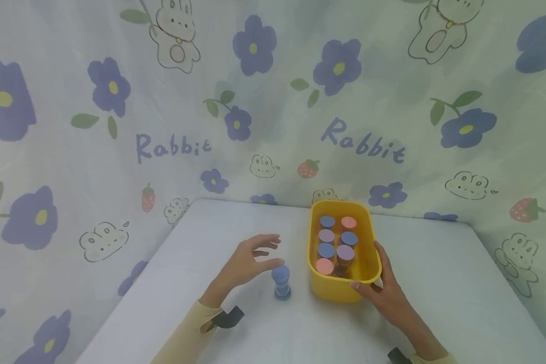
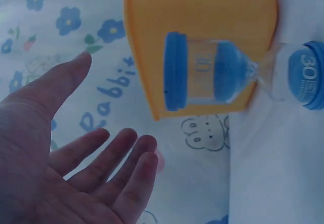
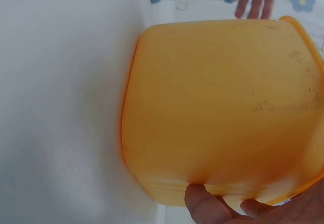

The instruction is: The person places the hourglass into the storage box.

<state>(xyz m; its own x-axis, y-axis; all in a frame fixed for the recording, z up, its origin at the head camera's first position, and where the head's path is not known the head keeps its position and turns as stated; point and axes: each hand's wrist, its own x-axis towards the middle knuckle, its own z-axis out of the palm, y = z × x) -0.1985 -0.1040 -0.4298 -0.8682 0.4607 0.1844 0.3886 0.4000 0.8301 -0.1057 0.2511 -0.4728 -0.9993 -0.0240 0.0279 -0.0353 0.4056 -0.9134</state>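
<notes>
A blue sand timer (image 1: 281,284) stands upright on the table, left of a yellow bin (image 1: 334,289). Clear bulbs with blue sand and a "30" marking on its caps show in the left wrist view. Beside the timer's top is my left hand (image 1: 243,263), fingers spread and relaxed; a gap separates it from the timer (image 2: 200,72) in the left wrist view. My right hand (image 1: 389,298) holds the bin at its near right corner, thumb at the front rim and fingers along the right side. Inside the bin stand several timers with blue, pink and purple caps (image 1: 345,253).
The white table (image 1: 236,222) ends at the back against a curtain (image 1: 273,101) printed with flowers, rabbits and strawberries. More of this printed cloth hangs at the left and right sides. Dark straps (image 1: 228,317) sit on both wrists.
</notes>
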